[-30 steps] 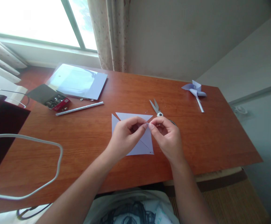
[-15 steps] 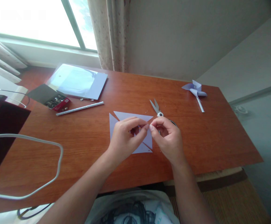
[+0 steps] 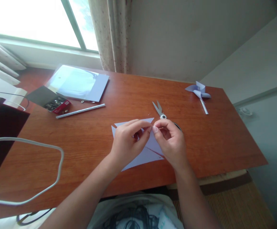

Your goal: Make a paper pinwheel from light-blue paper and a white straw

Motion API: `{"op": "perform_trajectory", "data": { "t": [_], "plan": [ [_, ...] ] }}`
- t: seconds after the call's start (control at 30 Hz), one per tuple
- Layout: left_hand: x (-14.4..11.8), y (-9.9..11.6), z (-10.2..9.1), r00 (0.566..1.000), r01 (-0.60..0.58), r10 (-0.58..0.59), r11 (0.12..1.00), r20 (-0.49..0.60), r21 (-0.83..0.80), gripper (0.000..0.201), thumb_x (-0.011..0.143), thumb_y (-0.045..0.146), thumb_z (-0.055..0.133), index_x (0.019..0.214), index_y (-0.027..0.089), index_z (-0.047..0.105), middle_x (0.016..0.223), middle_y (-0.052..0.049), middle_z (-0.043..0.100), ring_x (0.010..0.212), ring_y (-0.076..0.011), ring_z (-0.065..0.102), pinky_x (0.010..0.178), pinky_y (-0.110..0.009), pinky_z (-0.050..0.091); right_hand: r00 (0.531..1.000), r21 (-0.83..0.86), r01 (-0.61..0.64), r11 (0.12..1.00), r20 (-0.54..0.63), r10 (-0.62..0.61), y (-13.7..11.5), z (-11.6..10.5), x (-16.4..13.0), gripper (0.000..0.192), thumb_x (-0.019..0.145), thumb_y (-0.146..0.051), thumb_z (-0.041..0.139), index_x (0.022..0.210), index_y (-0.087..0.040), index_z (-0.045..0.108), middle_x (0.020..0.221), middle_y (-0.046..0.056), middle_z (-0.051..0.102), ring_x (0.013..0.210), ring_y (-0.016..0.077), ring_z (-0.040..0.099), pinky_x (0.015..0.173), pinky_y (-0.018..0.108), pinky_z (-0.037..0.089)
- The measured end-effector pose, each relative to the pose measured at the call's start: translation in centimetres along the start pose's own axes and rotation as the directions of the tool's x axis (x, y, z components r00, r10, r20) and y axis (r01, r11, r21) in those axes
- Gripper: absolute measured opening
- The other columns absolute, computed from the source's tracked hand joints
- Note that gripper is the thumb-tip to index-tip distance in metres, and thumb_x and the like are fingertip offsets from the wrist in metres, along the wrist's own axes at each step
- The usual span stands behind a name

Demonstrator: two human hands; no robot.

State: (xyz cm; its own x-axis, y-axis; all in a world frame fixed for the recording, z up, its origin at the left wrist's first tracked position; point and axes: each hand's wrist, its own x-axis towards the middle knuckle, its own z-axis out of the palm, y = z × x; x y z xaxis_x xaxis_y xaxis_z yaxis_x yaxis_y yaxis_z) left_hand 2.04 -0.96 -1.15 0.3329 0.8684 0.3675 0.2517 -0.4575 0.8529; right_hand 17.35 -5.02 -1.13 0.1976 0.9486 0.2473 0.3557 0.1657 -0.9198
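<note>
Over a pale lilac sheet of paper (image 3: 140, 159), my left hand (image 3: 130, 138) pinches thumb and forefinger together. My right hand (image 3: 172, 143) pinches in the same way, its fingertips touching or nearly touching those of the left. Whatever lies between the fingertips is too small and covered to name. Diagonal cuts run into the paper from its corners, and a small hole shows near the lower right corner. Its middle is hidden under my hands. Just beyond my right hand lie open scissors (image 3: 162, 115), their handles partly covered.
A paper pinwheel (image 3: 199, 91) lies at the far right. On the left are a rolled paper stick (image 3: 81, 111), an open red box (image 3: 59, 106) of small metal pieces and a clear folder (image 3: 76, 82) with lilac paper. A white cable (image 3: 61, 162) loops over the near left.
The cut paper has turned slightly and its lower edge has come nearer to me. Both hands keep their pinch in almost the same place. The view has shifted a little.
</note>
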Motion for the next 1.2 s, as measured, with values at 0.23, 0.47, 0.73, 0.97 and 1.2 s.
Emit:
{"op": "perform_trajectory", "data": {
  "t": [0.23,0.47,0.73,0.97,1.2],
  "plan": [
    [0.0,0.3,-0.1,1.000,-0.011,0.011,0.997,0.003,0.078,0.015,0.092,0.018,0.059,0.085,0.017,0.072,0.074,-0.002,0.065,0.058,-0.0095,0.055,0.056,-0.021,0.043,0.992,-0.210,0.120,0.970,-0.021,-0.127,-0.6,0.0,0.0,0.009,0.093,-0.021,0.062,0.085,-0.025,0.062,0.081,0.000,0.067,0.074,0.0168,0.063,0.068,0.030,0.054],
    [-0.1,0.4,-0.2,0.996,-0.051,0.060,0.990,-0.065,0.130,0.013,0.090,0.016,0.062,0.082,0.016,0.072,0.073,-0.002,0.066,0.059,-0.0098,0.055,0.058,-0.022,0.043,0.950,-0.370,0.294,0.881,0.010,-0.312,-1.4,0.4,-0.2,0.012,0.094,-0.014,0.059,0.091,-0.025,0.063,0.085,0.003,0.069,0.077,0.0188,0.064,0.073,0.033,0.055],
    [-0.2,0.2,0.0,0.998,0.002,0.004,0.996,-0.066,0.091,0.009,0.091,0.020,0.065,0.086,0.018,0.072,0.074,-0.001,0.069,0.057,-0.0094,0.056,0.057,-0.022,0.044,0.980,-0.248,0.137,0.959,-0.107,-0.167,-0.9,0.8,-0.5,0.010,0.092,-0.016,0.063,0.089,-0.025,0.066,0.085,0.002,0.070,0.079,0.0188,0.066,0.071,0.032,0.056],
    [-0.2,0.2,0.1,0.996,-0.015,0.023,0.995,-0.085,0.100,0.006,0.090,0.017,0.066,0.087,0.018,0.070,0.075,0.000,0.071,0.057,-0.0090,0.057,0.059,-0.021,0.045,0.984,-0.219,0.077,0.973,-0.138,-0.109,-0.8,0.9,-0.6,0.008,0.092,-0.018,0.064,0.088,-0.024,0.065,0.084,0.001,0.068,0.077,0.0175,0.065,0.071,0.031,0.056],
    [-0.3,0.1,0.2,0.994,-0.059,0.071,0.989,-0.084,0.133,0.006,0.090,0.016,0.065,0.089,0.018,0.070,0.076,0.000,0.071,0.059,-0.0095,0.060,0.058,-0.020,0.046,0.901,-0.511,0.301,0.805,-0.125,-0.415,-1.2,1.2,-0.3,0.013,0.092,-0.010,0.062,0.085,-0.021,0.064,0.080,0.004,0.070,0.077,0.0184,0.066,0.074,0.032,0.056]
  ]
}}
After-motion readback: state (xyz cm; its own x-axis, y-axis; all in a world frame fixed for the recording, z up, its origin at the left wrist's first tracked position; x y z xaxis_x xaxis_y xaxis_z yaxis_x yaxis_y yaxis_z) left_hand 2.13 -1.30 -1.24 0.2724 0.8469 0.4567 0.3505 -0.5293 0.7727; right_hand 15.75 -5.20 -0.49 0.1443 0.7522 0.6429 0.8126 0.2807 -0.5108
